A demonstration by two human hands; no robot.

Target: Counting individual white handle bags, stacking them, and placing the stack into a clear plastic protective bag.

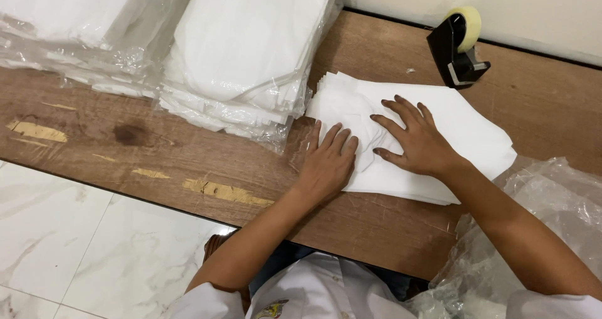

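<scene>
A stack of white folded cloth sheets [464,127] lies on the brown wooden table [157,149]. My right hand [414,140] rests flat on top of the stack with fingers spread. My left hand [327,162] lies flat at the stack's left edge, fingers together, touching the cloth and the table. Neither hand grips anything.
Two piles of white cloth in clear plastic bags [244,55] [69,30] sit at the back left. A black tape dispenser [456,46] stands by the wall. Crumpled clear plastic [552,200] lies at the right. A white marble floor [81,250] lies below the table's near edge.
</scene>
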